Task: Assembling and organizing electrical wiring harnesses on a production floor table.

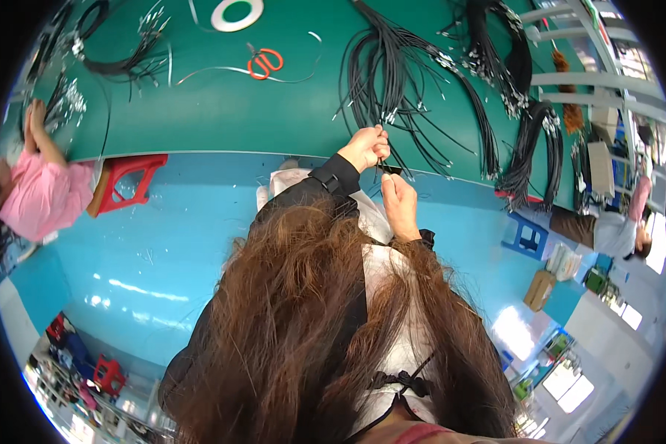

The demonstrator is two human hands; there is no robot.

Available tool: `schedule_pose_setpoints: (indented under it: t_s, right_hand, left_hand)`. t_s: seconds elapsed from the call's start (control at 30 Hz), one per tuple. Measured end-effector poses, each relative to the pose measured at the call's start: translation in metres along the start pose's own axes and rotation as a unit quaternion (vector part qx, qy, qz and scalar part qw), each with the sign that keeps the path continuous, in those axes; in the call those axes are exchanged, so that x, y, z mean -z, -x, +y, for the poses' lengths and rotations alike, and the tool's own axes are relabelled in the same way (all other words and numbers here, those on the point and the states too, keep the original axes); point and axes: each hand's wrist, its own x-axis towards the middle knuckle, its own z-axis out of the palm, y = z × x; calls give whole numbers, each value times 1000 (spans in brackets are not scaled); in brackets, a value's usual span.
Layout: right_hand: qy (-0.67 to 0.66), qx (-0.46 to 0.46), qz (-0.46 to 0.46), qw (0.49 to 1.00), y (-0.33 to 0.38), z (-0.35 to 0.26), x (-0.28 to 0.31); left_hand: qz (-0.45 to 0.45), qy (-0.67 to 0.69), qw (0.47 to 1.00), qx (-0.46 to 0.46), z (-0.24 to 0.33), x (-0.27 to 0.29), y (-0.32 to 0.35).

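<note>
My left hand (365,148) is closed at the table's front edge, its fingers curled round a thin black cable at the near end of a loose bundle. Just below it and to the right, my right hand (399,205) is closed too, fingertips pressed together towards the left hand. A short dark length shows between the two hands; what the right fingers pinch is mostly hidden. The bundle of black cables (383,70) fans out on the green table (222,118), with small silvery ends on many of them.
Orange-handled scissors (265,64) lie by a white tape roll (237,12) and a loose strip. More black cable bundles (499,55) lie at right, others (122,63) far left. A person in pink (48,189) works at left beside a red stool (132,183); a blue stool (525,234) stands at right.
</note>
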Motion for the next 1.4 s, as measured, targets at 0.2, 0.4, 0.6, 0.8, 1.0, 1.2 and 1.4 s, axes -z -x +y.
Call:
schedule_pose_setpoints:
  t_s: [0.2, 0.4, 0.6, 0.8, 1.0, 1.2, 1.4]
  right_hand:
    - [-72, -33, 39, 996, 26, -14, -14]
    - [-299, -156, 97, 936, 6, -29, -28]
    - [-349, -233, 26, 907, -18, -37, -45]
    - [-274, -108, 18, 956, -23, -17, -74]
    - [-108, -75, 152, 980, -9, -44, -75]
    - [211, 156, 169, 950, 33, -98, -64]
    - [-198, -97, 175, 960, 23, -47, -37]
  left_hand:
    - [-111, 231, 965, -56, 81, 55, -20]
    - [13, -28, 1000, 8, 67, 8, 8]
    - [-8, -101, 995, 15, 68, 2, 20]
    - [39, -119, 991, 44, 63, -3, 17]
    - [61, -109, 989, 79, 51, -6, 8]
    - [26, 11, 997, -76, 144, 32, -47]
    - [-155, -10, 985, 80, 82, -31, 5]
